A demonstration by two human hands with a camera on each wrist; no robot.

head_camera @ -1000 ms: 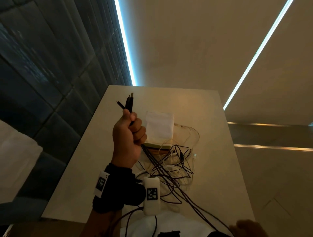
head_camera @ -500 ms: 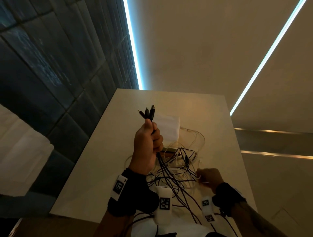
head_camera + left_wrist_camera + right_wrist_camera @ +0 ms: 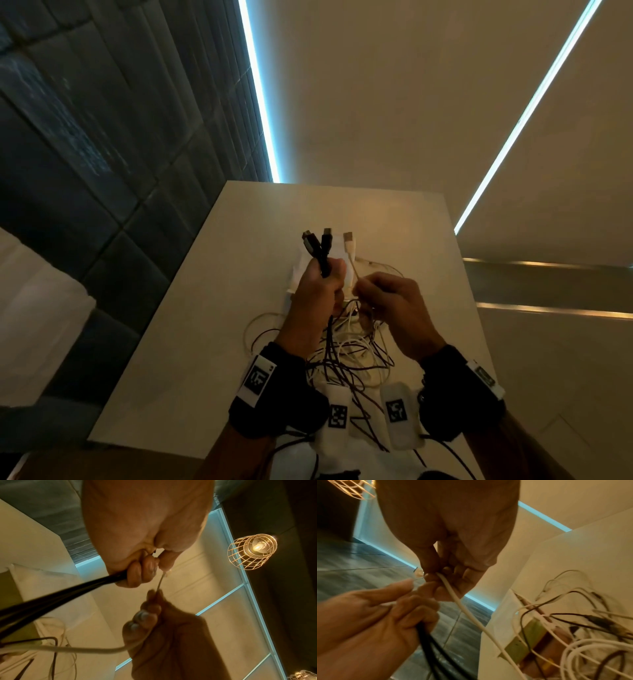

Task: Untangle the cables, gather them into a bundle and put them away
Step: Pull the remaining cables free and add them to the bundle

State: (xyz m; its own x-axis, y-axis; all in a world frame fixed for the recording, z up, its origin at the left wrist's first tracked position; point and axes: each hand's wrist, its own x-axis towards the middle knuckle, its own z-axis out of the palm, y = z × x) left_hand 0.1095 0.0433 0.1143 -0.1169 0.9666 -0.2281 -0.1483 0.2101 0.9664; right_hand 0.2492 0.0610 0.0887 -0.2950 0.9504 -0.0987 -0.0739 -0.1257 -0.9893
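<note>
My left hand (image 3: pixel 317 291) is raised over the table and grips a bunch of black cables (image 3: pixel 320 251) whose plugs stick up above the fist; the same black cables (image 3: pixel 60 592) run down from it. My right hand (image 3: pixel 387 301) is beside it and pinches a white cable (image 3: pixel 351 253) just below its USB plug. The white cable (image 3: pixel 464 608) trails from my right fingers down to the table. A tangle of black and white cables (image 3: pixel 352 356) lies on the table under both hands.
The pale table (image 3: pixel 212 335) has a white pouch (image 3: pixel 303 270) behind my hands and a greenish box (image 3: pixel 527 635) under the tangle. A dark tiled wall stands to the left. A wire-cage lamp (image 3: pixel 252 551) hangs overhead.
My right hand has come up from the tangle with a white cable and now sits beside my left fist. My left hand has stayed raised with the black cables.
</note>
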